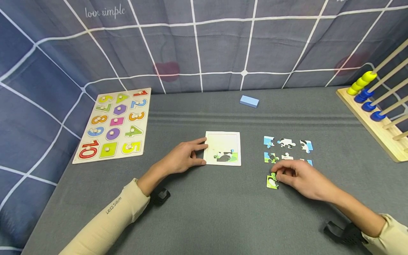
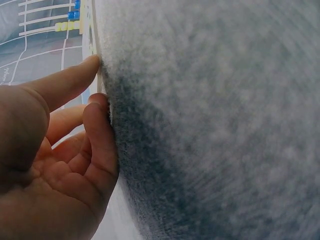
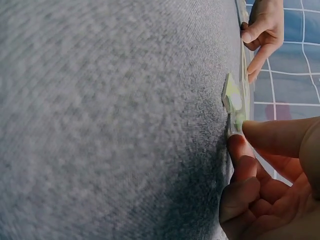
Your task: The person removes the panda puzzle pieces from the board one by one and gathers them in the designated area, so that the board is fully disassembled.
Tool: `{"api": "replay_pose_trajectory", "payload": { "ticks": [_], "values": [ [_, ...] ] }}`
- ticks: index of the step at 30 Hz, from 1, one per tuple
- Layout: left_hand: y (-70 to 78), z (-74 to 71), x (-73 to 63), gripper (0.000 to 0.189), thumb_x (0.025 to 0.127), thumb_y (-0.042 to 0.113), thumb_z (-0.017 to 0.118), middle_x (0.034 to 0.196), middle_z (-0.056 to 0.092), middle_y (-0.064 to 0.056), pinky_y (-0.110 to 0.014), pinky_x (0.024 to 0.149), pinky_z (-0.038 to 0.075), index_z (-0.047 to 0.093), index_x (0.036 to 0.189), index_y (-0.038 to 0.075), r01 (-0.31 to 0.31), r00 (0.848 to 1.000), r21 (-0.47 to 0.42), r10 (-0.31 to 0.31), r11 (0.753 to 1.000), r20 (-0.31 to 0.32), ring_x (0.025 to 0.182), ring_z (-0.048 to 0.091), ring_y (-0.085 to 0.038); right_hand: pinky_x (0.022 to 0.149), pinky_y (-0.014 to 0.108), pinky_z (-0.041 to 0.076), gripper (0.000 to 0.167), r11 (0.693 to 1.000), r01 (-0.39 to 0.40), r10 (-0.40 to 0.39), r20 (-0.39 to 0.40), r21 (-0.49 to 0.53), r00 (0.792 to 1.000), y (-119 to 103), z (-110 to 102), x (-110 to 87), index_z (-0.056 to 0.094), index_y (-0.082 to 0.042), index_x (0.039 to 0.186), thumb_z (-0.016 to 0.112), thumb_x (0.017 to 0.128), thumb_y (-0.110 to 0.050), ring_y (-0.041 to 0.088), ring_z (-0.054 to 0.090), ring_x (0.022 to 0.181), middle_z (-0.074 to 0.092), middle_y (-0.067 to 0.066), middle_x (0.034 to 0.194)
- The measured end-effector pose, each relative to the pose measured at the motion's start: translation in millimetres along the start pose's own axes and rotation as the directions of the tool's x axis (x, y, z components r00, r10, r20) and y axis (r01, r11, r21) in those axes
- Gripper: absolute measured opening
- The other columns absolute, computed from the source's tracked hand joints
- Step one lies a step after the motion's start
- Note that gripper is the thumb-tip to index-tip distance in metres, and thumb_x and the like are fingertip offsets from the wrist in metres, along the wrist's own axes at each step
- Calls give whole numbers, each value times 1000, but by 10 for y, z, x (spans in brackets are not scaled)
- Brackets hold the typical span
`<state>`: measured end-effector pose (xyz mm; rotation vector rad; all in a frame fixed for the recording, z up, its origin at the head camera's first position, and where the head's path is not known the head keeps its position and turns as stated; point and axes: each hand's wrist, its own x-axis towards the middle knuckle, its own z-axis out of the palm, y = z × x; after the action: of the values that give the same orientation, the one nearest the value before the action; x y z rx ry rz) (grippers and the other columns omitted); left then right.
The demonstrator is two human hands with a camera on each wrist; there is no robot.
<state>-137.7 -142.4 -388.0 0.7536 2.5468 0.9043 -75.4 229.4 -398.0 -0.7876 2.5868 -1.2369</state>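
Note:
A square puzzle board point(image 1: 223, 141) with a white rim lies on the grey cloth, a panda picture showing in its lower part. My left hand point(image 1: 181, 157) rests against the board's left edge, thumb near the lower corner and fingertips higher up. To the right, thumb and forefinger of my right hand point(image 1: 306, 179) pinch a green puzzle piece point(image 1: 271, 181) with black and white markings. In the right wrist view the piece point(image 3: 232, 95) appears tilted, close to the cloth. Behind this hand lie loose jigsaw pieces point(image 1: 286, 143) in rows, some of the nearer ones partly covered by it.
At the left lies a wooden number-and-shape board point(image 1: 113, 122) with knobs. A blue block point(image 1: 249, 101) lies at the back, and an abacus point(image 1: 387, 131) with yellow and blue beads stands at the right. A dark grid-patterned curtain point(image 1: 220, 46) hangs behind the table.

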Motion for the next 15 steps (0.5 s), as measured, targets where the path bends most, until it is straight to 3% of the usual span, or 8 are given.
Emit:
{"api": "replay_pose_trajectory", "payload": {
  "ticks": [8, 15],
  "values": [
    [1, 3, 1, 57, 89, 18, 76, 154, 39, -10, -25, 62, 42, 55, 139, 0, 2, 1000, -2, -2, 1000, 2, 62, 51, -4, 61, 22, 42, 17, 999, -33, 33, -21, -3, 999, 3, 5, -13, 71, -15, 95, 71, 87, 0, 7, 54, 69, 59, -12, 79],
    [-5, 6, -2, 56, 89, 18, 76, 154, 39, -10, -24, 60, 42, 56, 138, 0, 2, 1000, -4, -2, 1000, -2, 61, 50, -4, 59, 23, 42, 19, 1000, -7, 7, -13, 10, 1000, 14, 8, -10, 72, -15, 95, 73, 85, 0, 7, 53, 67, 59, -12, 79]
  ]
}}
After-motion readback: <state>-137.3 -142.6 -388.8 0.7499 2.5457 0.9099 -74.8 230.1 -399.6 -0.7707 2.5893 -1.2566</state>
